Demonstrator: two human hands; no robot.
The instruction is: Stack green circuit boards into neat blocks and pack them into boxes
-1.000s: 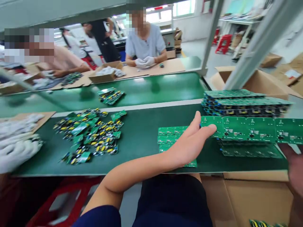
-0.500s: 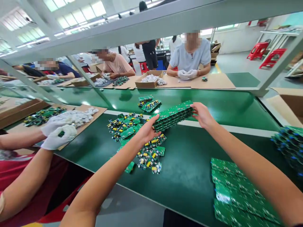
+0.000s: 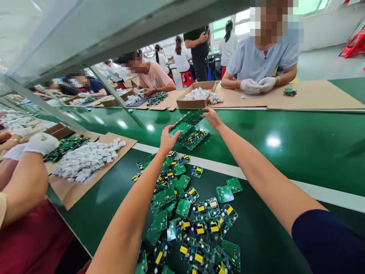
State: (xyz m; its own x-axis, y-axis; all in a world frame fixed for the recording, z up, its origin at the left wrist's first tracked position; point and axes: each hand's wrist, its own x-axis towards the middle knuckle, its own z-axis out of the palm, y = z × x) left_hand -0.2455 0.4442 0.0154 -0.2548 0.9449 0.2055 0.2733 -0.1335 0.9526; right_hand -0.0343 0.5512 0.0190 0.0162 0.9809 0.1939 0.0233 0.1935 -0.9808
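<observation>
Out over the far green surface, a long green circuit board panel (image 3: 188, 121) is held up tilted between my two hands. My left hand (image 3: 169, 139) grips its near-left end, thumb on top. The far-right end is pinched in the fingers of my right hand (image 3: 211, 117). Just below the panel lie more circuit boards (image 3: 196, 137) with yellow components, partly covered by it. Nearer to me, a loose heap of small circuit boards (image 3: 201, 228) spreads over the dark green table, some with yellow parts up, others green side up. My left forearm hides part of this heap.
At left, a co-worker's gloved hand (image 3: 42, 144) is beside a pile of white pieces (image 3: 88, 160) on cardboard (image 3: 67, 192). Across the belt, a person's gloved hands (image 3: 258, 85) rest near a carton (image 3: 196, 99) of white pieces. A grey beam (image 3: 119, 42) crosses overhead.
The thick stack of panels is gone from my hands, which now hold a thinner panel farther out. More loose boards show on the near table. The view has shifted.
</observation>
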